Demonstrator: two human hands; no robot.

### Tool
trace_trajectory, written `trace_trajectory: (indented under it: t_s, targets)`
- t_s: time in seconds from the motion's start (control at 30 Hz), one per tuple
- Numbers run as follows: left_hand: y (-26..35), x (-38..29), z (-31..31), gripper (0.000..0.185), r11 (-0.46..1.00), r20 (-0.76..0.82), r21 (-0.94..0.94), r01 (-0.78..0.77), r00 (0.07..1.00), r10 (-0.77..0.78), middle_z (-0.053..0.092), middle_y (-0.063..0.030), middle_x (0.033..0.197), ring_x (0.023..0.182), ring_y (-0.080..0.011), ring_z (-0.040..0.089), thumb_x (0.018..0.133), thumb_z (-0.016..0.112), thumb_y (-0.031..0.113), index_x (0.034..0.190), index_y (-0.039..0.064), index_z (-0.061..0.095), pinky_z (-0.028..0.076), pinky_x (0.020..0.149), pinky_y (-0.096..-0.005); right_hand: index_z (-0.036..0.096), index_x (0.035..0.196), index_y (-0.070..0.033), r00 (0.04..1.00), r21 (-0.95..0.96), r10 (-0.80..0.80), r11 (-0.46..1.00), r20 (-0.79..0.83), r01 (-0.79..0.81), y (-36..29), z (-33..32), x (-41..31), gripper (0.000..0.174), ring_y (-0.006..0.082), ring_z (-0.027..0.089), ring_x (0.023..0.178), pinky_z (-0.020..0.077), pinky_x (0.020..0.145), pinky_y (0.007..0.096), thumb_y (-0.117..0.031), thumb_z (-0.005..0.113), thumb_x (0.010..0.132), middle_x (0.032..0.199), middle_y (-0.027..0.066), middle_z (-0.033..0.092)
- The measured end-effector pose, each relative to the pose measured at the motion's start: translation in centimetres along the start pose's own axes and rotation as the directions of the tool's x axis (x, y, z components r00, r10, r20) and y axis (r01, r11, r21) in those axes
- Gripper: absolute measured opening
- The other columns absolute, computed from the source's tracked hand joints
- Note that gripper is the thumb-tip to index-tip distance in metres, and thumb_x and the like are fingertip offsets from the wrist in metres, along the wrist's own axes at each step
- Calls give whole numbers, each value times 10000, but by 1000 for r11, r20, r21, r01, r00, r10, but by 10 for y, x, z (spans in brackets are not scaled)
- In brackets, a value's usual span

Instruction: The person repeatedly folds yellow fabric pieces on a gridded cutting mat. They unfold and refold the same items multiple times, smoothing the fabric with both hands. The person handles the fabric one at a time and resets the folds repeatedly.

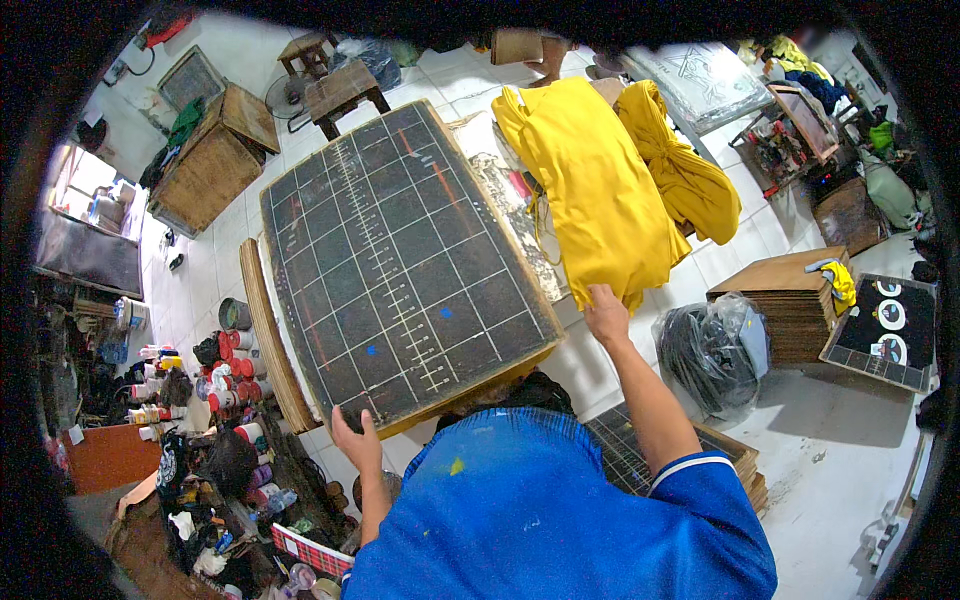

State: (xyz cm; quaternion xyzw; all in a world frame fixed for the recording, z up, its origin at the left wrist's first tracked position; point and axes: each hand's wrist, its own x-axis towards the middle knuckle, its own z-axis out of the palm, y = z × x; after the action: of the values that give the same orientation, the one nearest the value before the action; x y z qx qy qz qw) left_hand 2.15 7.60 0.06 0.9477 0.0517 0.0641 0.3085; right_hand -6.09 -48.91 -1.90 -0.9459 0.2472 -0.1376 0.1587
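A large black board with a white grid and ruler marks lies before me. My left hand rests at its near left corner, fingers spread, holding nothing that I can see. To the board's right, my right hand has its fingers closed on the near edge of a pile of yellow fabric. A second, gathered bundle of yellow fabric lies just beyond it. Between board and fabric runs a paint-stained surface.
Stacked brown boards and a clear plastic bag of dark coils stand at right. Bottles with red caps and clutter fill the lower left. A wooden stool is beyond the board. Another person's leg shows at the top.
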Motion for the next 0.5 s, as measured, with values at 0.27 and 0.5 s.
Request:
trace_trajectory:
  t_s: [0.27,0.5]
  targets:
    - [93,-17,36,620,977,73,-195,-81,993,96,489,-217,1523,1397,-369,484,961,708,198,1491,-16,467,364,1170,-462,547,974,-76,962,-153,-181,965,204,214,17,9,36,75,349,717,743,569,626,477,-110,566,910,881,132,675]
    - [104,-54,38,615,940,201,-306,150,975,-90,453,-173,1563,1286,-316,587,984,690,175,1523,12,443,521,1002,-420,560,949,-76,951,-82,-250,960,182,268,26,4,30,65,304,714,722,568,599,454,-96,589,894,927,116,647]
